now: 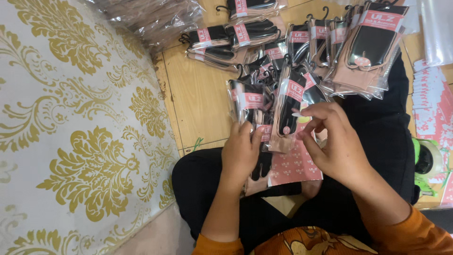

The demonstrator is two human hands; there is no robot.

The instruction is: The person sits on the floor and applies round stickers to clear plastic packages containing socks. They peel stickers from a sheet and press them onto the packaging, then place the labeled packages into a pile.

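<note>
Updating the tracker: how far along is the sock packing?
Done, by the look of it: many bagged pairs with hooks and pink labels lie piled on the wooden floor. In hand: the left hand grips one pack while the right hand pinches something small and pale at its front. Left: a sheet of pink stickers on the lap, more sheets at right.
</note>
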